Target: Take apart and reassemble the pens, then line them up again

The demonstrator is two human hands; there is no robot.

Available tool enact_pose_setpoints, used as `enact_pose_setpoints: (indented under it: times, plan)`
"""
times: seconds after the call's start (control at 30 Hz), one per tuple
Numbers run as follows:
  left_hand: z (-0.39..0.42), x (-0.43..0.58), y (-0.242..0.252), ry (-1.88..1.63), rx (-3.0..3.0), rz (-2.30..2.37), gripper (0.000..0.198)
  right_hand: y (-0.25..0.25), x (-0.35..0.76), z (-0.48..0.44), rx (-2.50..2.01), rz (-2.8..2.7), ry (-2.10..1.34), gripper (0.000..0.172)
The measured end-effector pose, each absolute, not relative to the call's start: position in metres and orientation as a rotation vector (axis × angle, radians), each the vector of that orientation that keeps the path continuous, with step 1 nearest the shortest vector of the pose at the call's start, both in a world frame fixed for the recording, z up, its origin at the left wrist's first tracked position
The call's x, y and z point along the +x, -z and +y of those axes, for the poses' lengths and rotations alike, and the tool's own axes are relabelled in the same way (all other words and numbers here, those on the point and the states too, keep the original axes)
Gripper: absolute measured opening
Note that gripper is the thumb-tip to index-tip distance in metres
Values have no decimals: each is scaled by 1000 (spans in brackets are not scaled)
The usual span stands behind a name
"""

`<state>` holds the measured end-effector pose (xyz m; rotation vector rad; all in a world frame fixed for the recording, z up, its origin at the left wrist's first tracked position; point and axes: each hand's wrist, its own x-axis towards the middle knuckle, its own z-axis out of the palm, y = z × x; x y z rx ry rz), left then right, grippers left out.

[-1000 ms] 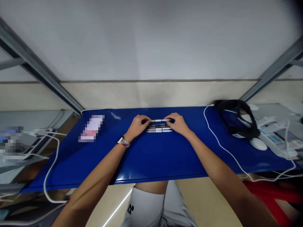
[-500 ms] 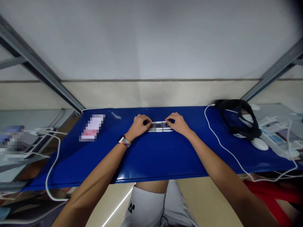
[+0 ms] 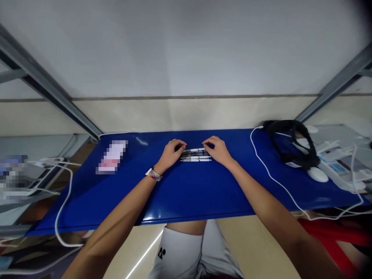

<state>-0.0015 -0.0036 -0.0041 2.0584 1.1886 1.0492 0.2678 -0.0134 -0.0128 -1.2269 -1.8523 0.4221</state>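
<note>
Several white pens with dark parts (image 3: 195,158) lie side by side in a compact row on the blue tabletop (image 3: 186,186). At the row's left end is my left hand (image 3: 172,153), fingers curved and thumb slightly apart, with no pen visibly held. My right hand (image 3: 217,150) mirrors it at the right end, fingertips just beyond the farthest pen and a gap between thumb and fingers. Both palms face inward, and the hands partly cover the pen ends. A colourful band is around my left wrist.
A pixelated phone-like object (image 3: 112,157) lies at the left. To the right are a black headset strap (image 3: 312,149), a white rounded device (image 3: 318,174) and a white cable (image 3: 273,180). Metal posts (image 3: 78,114) flank the table, and a wall stands behind. Red clothing (image 3: 322,236) shows at lower right.
Both hands have let go of the farthest pen's ends and lifted slightly away from it. The pens stay in their row.
</note>
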Motion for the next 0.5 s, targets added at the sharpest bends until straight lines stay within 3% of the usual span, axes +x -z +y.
enact_pose_setpoints:
  times: [0.23, 0.5]
  plan:
    - [-8, 20, 15, -1256, 1500, 1057, 27, 18, 240, -21, -1227, -1353, -709, 24]
    - [-12, 33, 22, -1344, 1275, 1038, 29, 25, 231, -24, -1250, -1306, -748, 26]
